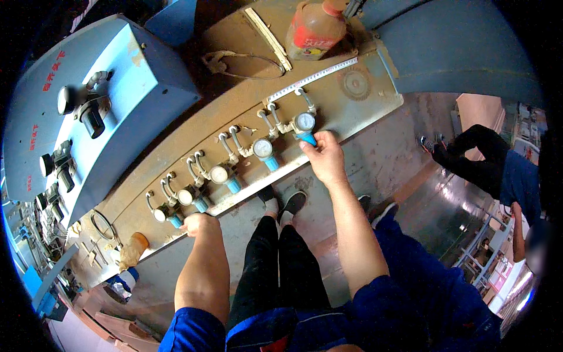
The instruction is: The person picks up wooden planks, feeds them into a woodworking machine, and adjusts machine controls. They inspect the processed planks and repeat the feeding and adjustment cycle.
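Observation:
A row of several pressure regulators with round gauges (263, 146), blue knobs (270, 163) and bent grey hoses runs along a dusty metal ledge (375, 105). My right hand (325, 155) is closed on the blue knob (306, 138) of the rightmost regulator, thumb against it. My left hand (199, 224) is curled at the ledge's front edge beside the leftmost blue knob (175, 220); what its fingers grip is hidden. A measuring tape (319, 75) lies behind the regulators.
An orange-brown jug (314, 32) and wire loop stand or lie at the back. Blue machine housings (129, 70) flank the ledge, the left bearing more regulators. A brownish bag (132, 249) lies lower left. A co-worker (516, 176) is at right; another person's shoe (384, 214) shows beside me.

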Tool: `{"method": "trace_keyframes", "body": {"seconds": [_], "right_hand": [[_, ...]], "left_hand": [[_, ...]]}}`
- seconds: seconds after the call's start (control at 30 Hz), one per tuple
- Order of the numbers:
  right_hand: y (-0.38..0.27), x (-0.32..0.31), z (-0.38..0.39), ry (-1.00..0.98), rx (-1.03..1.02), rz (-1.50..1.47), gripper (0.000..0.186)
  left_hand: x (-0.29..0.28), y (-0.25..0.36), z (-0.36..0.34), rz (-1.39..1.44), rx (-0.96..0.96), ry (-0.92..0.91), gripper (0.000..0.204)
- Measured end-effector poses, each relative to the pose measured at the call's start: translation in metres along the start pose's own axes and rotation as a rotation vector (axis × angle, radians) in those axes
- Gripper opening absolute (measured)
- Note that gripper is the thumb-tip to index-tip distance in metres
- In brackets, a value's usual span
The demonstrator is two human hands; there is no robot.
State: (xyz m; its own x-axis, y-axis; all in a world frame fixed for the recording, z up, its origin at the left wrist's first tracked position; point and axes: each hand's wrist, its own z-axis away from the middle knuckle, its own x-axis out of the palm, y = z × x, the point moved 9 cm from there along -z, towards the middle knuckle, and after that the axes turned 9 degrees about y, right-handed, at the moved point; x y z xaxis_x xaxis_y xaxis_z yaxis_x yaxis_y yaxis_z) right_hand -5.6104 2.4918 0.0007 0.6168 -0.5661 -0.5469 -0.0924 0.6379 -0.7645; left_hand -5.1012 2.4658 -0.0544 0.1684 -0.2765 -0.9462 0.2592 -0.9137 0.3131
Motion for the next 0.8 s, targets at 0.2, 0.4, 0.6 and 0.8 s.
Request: {"method": "trace_keyframes", "body": {"seconds": [0.2, 0.4, 0.6, 0.8], "right_hand": [[0.005, 0.009, -0.001, -0.28, 0.24, -0.195, 0.022], [-0.003, -0.006, 0.001, 0.177, -0.197, 0.149, 0.033], [0.005, 0.008, 0.001, -0.247, 0.276, -0.231, 0.025], [0.002, -0.002, -0.005, 0.076, -0.176, 0.07, 0.032]], "left_hand": [[0.004, -0.001, -0.005, -0.005, 0.024, -0.037, 0.064], [-0.012, 0.0, 0.015, 0.013, -0.027, -0.101, 0.064], [-0.006, -0.003, 0.009, 0.03, -0.065, -0.14, 0.067], [-0.006, -0.002, 0.01, -0.015, -0.05, -0.138, 0.07]]}}
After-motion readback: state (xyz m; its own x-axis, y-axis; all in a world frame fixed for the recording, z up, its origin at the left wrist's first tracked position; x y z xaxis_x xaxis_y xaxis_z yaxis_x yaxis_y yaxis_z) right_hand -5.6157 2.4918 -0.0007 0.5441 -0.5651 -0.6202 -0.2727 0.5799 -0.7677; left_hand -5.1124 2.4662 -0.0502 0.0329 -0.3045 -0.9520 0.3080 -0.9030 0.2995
